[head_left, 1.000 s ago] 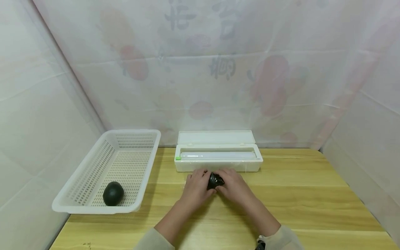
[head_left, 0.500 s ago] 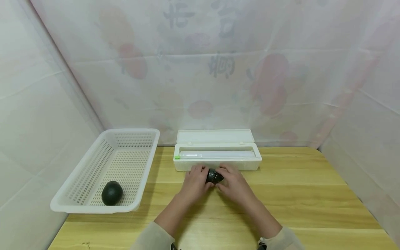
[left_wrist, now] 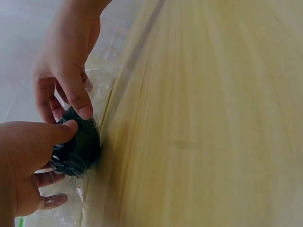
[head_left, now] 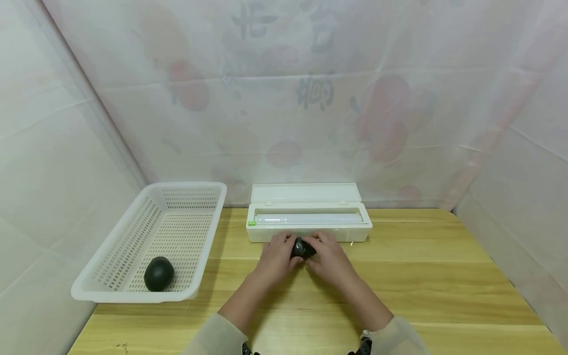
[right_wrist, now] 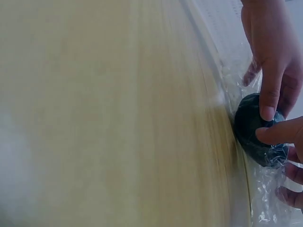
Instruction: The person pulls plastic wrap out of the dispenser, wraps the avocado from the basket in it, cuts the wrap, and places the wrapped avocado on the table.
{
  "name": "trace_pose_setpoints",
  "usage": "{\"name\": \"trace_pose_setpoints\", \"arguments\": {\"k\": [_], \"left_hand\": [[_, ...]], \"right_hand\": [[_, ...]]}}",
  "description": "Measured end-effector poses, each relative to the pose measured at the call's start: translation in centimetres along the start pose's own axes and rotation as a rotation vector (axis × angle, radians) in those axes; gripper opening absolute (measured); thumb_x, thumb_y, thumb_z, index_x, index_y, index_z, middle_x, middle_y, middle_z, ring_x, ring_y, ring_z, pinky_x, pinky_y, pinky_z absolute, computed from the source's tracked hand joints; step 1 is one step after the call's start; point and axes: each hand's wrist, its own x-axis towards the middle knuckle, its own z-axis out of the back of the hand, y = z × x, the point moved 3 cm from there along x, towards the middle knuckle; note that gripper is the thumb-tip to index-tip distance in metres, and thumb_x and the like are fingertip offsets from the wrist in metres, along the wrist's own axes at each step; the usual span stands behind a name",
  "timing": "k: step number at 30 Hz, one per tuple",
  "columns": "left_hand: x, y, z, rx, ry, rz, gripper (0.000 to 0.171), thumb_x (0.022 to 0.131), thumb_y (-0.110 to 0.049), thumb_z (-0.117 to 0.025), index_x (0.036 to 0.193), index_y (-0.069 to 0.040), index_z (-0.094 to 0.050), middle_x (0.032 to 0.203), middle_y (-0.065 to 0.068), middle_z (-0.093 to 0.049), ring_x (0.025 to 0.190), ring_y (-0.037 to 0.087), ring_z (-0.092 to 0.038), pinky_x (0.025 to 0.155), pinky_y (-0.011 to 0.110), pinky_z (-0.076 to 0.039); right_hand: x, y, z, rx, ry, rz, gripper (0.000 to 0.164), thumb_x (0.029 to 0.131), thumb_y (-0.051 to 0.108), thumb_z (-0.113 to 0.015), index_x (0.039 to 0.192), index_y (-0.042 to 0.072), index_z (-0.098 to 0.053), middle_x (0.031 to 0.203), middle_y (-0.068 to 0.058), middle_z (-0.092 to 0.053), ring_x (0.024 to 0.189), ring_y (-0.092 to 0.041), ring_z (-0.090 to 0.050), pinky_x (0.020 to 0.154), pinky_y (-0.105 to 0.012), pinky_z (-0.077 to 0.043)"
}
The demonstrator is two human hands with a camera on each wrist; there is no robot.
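Dark green and round, a fruit (head_left: 303, 248) wrapped in clear film (left_wrist: 102, 87) sits on the wooden table (head_left: 421, 276), just in front of a white box (head_left: 310, 234). The left hand (head_left: 274, 259) holds one side of it and the right hand (head_left: 332, 259) the other; both thumbs press on its near face, and the fingers are clamped round it, those of the left hand spread a little. Loose film crumples beside the fruit, under the hands. The box stands with its lid (head_left: 306, 193) raised, a roll (head_left: 309, 219) lying inside and a small green piece (head_left: 251, 223) at its left end. To the left, a white basket (head_left: 133, 297) holds a second fruit (head_left: 159, 274), near its front edge.
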Motion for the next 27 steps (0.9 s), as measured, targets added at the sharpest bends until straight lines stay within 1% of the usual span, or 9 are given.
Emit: {"name": "trace_pose_setpoints", "arguments": {"k": [7,11,14,16,19,21,23,25,27], "left_hand": [[0.0,1.1,-0.7,-0.171,-0.041,-0.029,0.058,0.090,-0.035,-0.072,0.138,-0.010,-0.054,0.138,0.004,-0.051,0.127,0.023,-0.052,0.102,0.043,-0.047],[-0.2,1.6,-0.8,-0.315,-0.056,0.025,0.061,0.089,-0.032,-0.074,0.142,-0.012,-0.050,0.137,0.004,-0.050,0.124,0.023,-0.055,0.104,0.041,-0.047],[-0.5,1.8,-0.7,-0.352,-0.105,0.053,0.061,0.089,-0.030,-0.074,0.142,-0.013,-0.051,0.136,0.003,-0.051,0.124,0.021,-0.055,0.103,0.039,-0.048],[-0.7,1.7,-0.4,-0.314,-0.161,0.021,0.056,0.088,-0.030,-0.075,0.137,-0.011,-0.056,0.133,0.003,-0.055,0.123,0.021,-0.054,0.102,0.037,-0.049],[-0.8,1.1,0.1,-0.203,-0.234,-0.078,0.052,0.085,-0.030,-0.078,0.129,-0.009,-0.062,0.129,0.004,-0.058,0.122,0.023,-0.054,0.101,0.038,-0.049],[-0.6,0.6,0.0,-0.122,-0.230,-0.125,0.054,0.083,-0.034,-0.080,0.128,-0.009,-0.063,0.130,0.004,-0.058,0.123,0.024,-0.052,0.101,0.040,-0.048],[-0.3,0.3,-0.3,-0.073,-0.200,-0.143,0.058,0.082,-0.036,-0.080,0.130,-0.011,-0.061,0.132,0.004,-0.057,0.125,0.023,-0.051,0.101,0.042,-0.048],[-0.1,0.2,-0.8,-0.042,-0.171,-0.131,0.059,0.083,-0.038,-0.079,0.132,-0.014,-0.059,0.134,0.003,-0.055,0.126,0.023,-0.050,0.101,0.042,-0.047],[0.0,0.2,-0.9,-0.041,-0.167,-0.117,0.057,0.083,-0.035,-0.079,0.131,-0.012,-0.059,0.134,0.004,-0.056,0.126,0.024,-0.051,0.102,0.042,-0.047]], "right_hand": [[0.5,-0.6,-0.4,0.053,0.017,-0.038,0.053,0.070,0.010,-0.088,0.119,0.014,-0.067,0.120,-0.006,-0.059,0.117,-0.032,-0.051,0.098,-0.048,-0.048],[0.8,-0.8,-0.3,0.066,0.053,-0.058,0.052,0.071,0.011,-0.087,0.118,0.014,-0.067,0.122,-0.007,-0.060,0.119,-0.034,-0.051,0.100,-0.050,-0.047],[0.9,-0.9,-0.1,0.076,0.088,-0.076,0.052,0.072,0.011,-0.087,0.120,0.014,-0.067,0.123,-0.006,-0.060,0.120,-0.034,-0.051,0.102,-0.051,-0.046],[0.9,-1.0,0.0,0.077,0.106,-0.087,0.052,0.073,0.012,-0.087,0.121,0.015,-0.066,0.124,-0.006,-0.059,0.121,-0.033,-0.051,0.102,-0.050,-0.046],[1.0,-1.0,0.2,0.075,0.119,-0.089,0.052,0.073,0.013,-0.086,0.121,0.015,-0.066,0.124,-0.005,-0.059,0.121,-0.031,-0.052,0.102,-0.050,-0.046],[1.0,-1.0,0.3,0.079,0.116,-0.083,0.051,0.074,0.013,-0.086,0.120,0.016,-0.066,0.123,-0.005,-0.060,0.121,-0.031,-0.052,0.101,-0.050,-0.047],[1.1,-1.1,0.3,0.086,0.112,-0.074,0.050,0.073,0.011,-0.086,0.119,0.015,-0.067,0.122,-0.005,-0.061,0.120,-0.031,-0.053,0.101,-0.049,-0.047],[1.1,-1.1,0.3,0.108,0.110,-0.072,0.049,0.074,0.010,-0.085,0.119,0.014,-0.068,0.122,-0.005,-0.062,0.120,-0.031,-0.054,0.101,-0.049,-0.047],[1.0,-1.1,0.6,0.132,0.093,-0.100,0.048,0.076,0.012,-0.084,0.121,0.015,-0.068,0.123,-0.006,-0.063,0.120,-0.031,-0.055,0.100,-0.050,-0.047]]}}
